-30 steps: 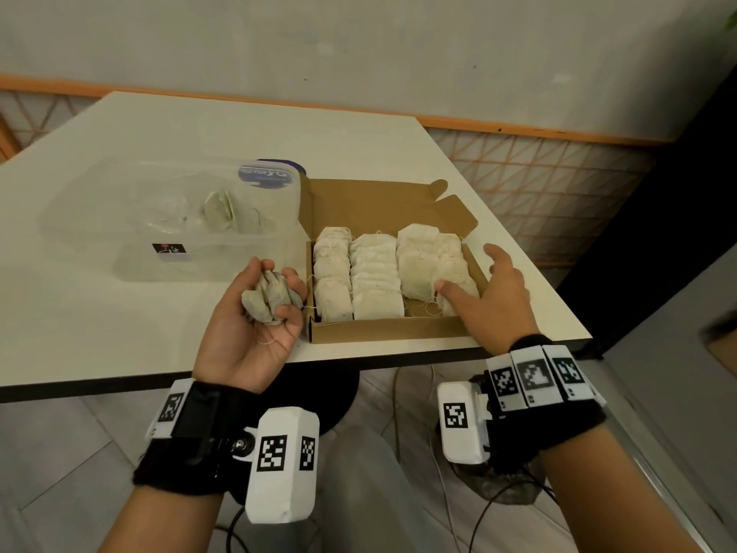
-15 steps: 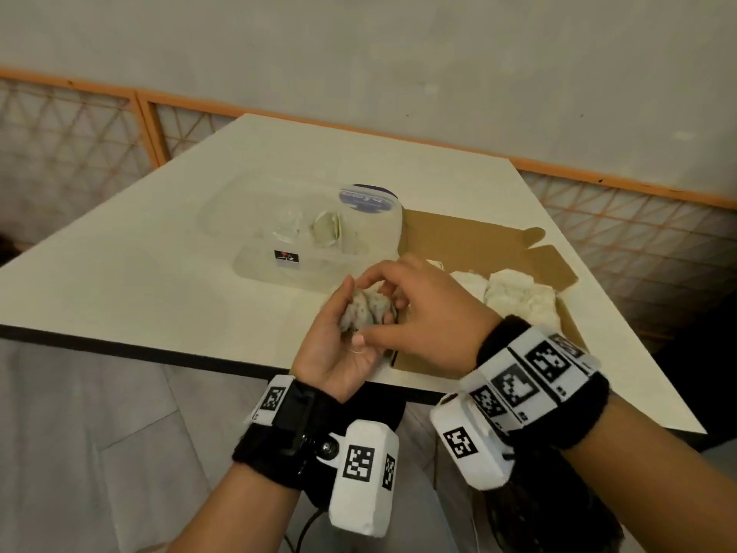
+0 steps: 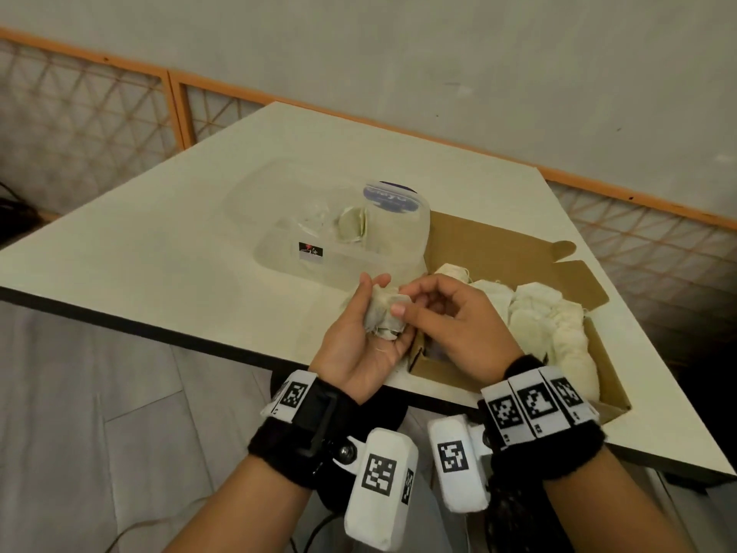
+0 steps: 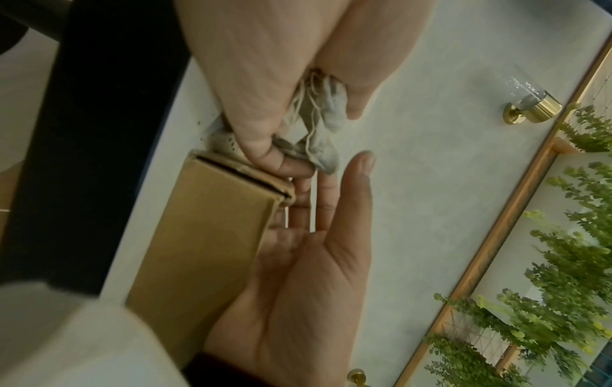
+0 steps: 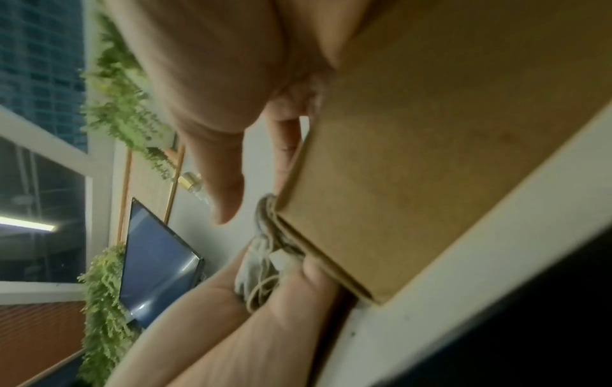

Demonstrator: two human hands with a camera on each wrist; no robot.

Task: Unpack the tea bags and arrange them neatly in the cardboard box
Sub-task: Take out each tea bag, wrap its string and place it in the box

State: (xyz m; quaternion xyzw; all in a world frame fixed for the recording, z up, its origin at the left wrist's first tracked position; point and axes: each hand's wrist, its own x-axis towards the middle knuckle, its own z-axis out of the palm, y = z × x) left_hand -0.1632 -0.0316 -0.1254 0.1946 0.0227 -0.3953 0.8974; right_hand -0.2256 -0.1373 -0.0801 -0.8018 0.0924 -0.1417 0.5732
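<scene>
Beyond the left hand [image 3: 361,345] sits a clear tub [image 3: 339,253] with what looks like a bag or two still inside. The left hand itself lies palm-up, fingers curled round a clump of tea bags [image 3: 385,319] with loose strings trailing from it. Just right of it, the right hand [image 3: 450,329] pinches one bag off the top of the clump between thumb and forefinger. Under and beyond the right hand lies the box [image 3: 514,249] — rows of bags already fill most of it. To do this step well, she should probably draw one bag free slowly, so tangled strings do not drag others out — then lay it flat in the nearest gap.
</scene>
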